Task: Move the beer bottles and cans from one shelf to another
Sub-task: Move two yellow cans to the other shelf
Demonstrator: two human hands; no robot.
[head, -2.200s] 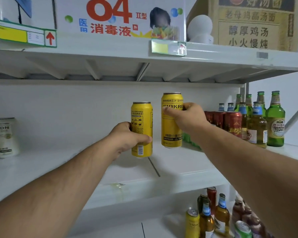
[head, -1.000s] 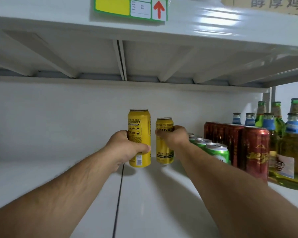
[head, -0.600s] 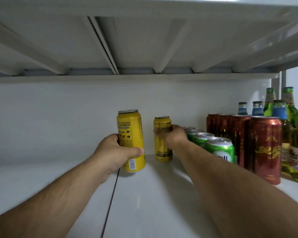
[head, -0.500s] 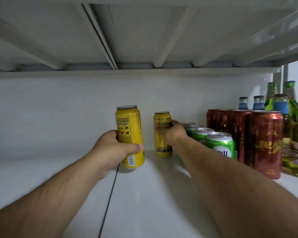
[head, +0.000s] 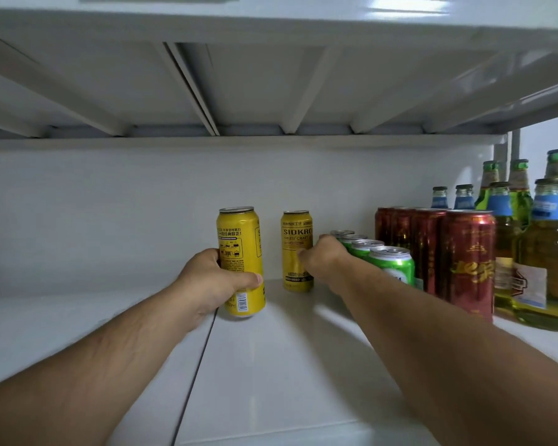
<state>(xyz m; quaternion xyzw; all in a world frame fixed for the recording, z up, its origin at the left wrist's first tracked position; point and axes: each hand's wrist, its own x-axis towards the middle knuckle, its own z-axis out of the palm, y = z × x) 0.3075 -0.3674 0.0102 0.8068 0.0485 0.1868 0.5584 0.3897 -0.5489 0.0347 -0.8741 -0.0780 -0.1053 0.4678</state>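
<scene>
My left hand grips a tall yellow beer can and holds it upright, its base just above the white shelf. A second yellow can stands on the shelf near the back wall. My right hand is against this can's right side, with its fingers curled on the lower half. Just right of that hand is a row of green cans.
Tall red cans stand in a row right of the green ones. Green and amber beer bottles fill the far right. The upper shelf's underside hangs low overhead. A seam runs through the shelf below my left hand.
Both cans have gone deeper into the shelf and lower. The right can now stands on the shelf, and my right hand has slid down its side. The left can has dropped close to the shelf.
</scene>
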